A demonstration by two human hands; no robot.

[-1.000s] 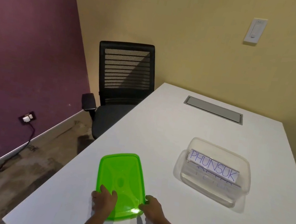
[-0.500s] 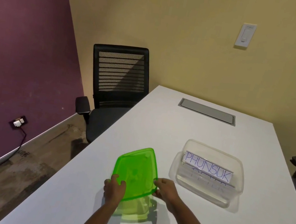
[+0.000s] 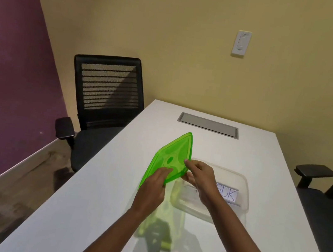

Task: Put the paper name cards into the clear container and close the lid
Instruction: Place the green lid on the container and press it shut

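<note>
Both hands hold the green translucent lid [image 3: 169, 161] in the air above the white table [image 3: 94, 190], tilted steeply so one corner points up and away. The left hand [image 3: 152, 191] grips the lid's near lower edge, its fingers [image 3: 163, 172] laid flat against the lid's face, with the thumb presumably behind, though it is hidden. The right hand [image 3: 200, 179] pinches the right edge, fingers closed on the rim. Just to the right and partly behind the right hand sits the clear container [image 3: 237, 193], open on the table, with a paper name card [image 3: 229, 193] standing inside it; only the letters "UK" show.

The lid looks thin, light and somewhat flexible, so it should bend if squeezed in the middle. Holding it by opposite edges, as here, seems the sound grip, since it keeps the sheet flat and lets it be levelled over the container. Smooth plastic can slip, so the rim's raised lip is likely the best purchase. The standing card may need to sit below the rim before the lid can press down evenly.
</note>
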